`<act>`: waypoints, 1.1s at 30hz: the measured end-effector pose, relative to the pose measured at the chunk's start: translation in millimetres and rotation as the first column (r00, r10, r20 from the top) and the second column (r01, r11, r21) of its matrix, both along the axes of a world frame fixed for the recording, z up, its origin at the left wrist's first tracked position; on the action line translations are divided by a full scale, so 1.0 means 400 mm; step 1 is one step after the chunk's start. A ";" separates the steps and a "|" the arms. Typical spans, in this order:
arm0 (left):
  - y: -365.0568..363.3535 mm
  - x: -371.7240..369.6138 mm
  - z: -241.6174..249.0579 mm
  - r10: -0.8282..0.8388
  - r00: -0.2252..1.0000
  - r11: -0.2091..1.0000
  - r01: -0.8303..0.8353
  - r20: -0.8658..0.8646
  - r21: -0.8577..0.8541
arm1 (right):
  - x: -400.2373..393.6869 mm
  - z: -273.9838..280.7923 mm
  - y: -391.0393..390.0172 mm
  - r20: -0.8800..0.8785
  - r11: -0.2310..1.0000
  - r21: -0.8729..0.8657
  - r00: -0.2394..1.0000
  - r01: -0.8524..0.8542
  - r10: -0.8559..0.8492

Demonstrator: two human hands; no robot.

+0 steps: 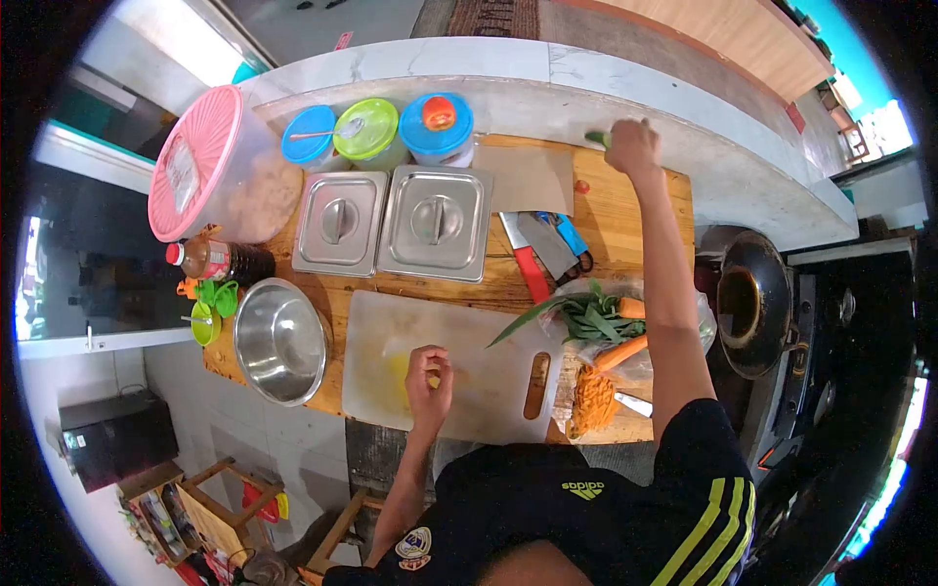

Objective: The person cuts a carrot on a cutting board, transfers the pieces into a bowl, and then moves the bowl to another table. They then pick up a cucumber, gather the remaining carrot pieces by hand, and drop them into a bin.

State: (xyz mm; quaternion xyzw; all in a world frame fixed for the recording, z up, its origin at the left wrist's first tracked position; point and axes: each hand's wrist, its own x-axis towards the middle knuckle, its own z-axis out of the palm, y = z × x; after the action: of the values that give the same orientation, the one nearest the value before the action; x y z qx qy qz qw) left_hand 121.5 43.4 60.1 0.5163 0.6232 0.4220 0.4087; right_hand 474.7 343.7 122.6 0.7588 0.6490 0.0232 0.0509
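Stretched out to the far right corner of the wooden table, my right hand (633, 146) is closed, with a small green piece (598, 139) sticking out at its left side. My left hand (427, 383) is over the white cutting board (479, 337), its fingers curled together; anything inside them is too small to name. A yellowish patch shows on the board beside it. Right of the board are green leaves (586, 317), carrots (622, 352) and a heap of shredded carrot (593, 400) on plastic.
Left of the board stands a steel bowl (280, 342). Behind are two lidded steel containers (435, 225), lidded tubs with a tomato (439, 113) on one, and a big pink-lidded tub (195, 166). A cleaver (547, 244) lies centrally; a wok (752, 303) is at right.
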 end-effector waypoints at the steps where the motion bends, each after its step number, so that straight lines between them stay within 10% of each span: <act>1: -0.005 -0.010 -0.001 0.029 1.000 0.999 -0.029 0.006 -0.021 | -0.032 0.047 -0.007 -0.035 0.997 0.079 0.999 -0.023 0.026; 7: 0.015 -0.027 -0.012 0.053 0.998 0.998 -0.054 0.038 0.023 | -0.333 0.086 -0.010 -0.307 0.669 0.581 0.637 -0.463 0.708; 25: -0.042 -0.039 -0.024 0.087 0.995 0.996 -0.087 0.052 -0.011 | -0.358 -0.061 0.029 -0.452 0.778 0.605 0.732 -0.169 0.510; 29: -0.045 -0.060 -0.018 0.106 0.994 0.994 -0.107 -0.019 -0.019 | -0.207 -0.128 -0.013 -0.255 0.879 -0.112 0.868 -0.464 0.427; 33: -0.035 -0.065 -0.018 0.087 0.995 0.996 -0.088 -0.042 -0.007 | -0.179 -0.204 -0.085 -0.297 0.806 0.054 0.761 -0.589 0.576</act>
State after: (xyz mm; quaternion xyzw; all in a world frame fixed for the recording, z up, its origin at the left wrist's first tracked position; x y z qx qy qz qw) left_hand 95.5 29.4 53.1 0.4954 0.6554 0.4260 0.3789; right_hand 403.1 309.8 41.0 0.5126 0.8528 -0.0910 -0.0412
